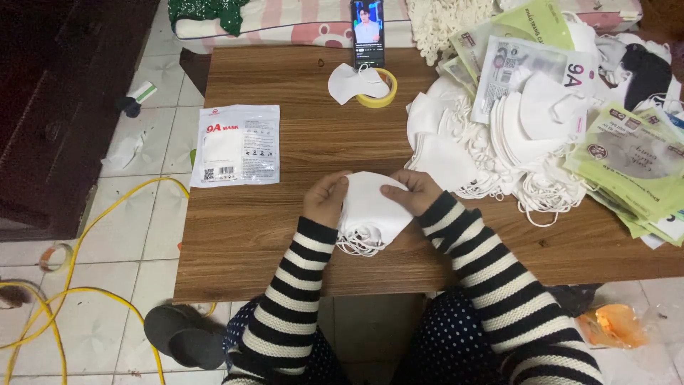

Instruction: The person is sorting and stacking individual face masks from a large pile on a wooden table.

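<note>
Centrally, left hand (324, 199) and right hand (417, 191) clamped a small stack of white folded masks (370, 207), ear loops dangling at its near edge, over the wooden table (299, 142).

White masks (370, 207), black-and-white striped sleeves (499, 278), brown wooden table (285, 235), yellow tape roll (381, 96) (green packets (634, 178) too).

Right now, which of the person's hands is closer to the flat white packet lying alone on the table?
Left. The left hand grips the white mask stack just right of the flat white packet. The right hand holds the stack's far side, farther from the packet.
</note>
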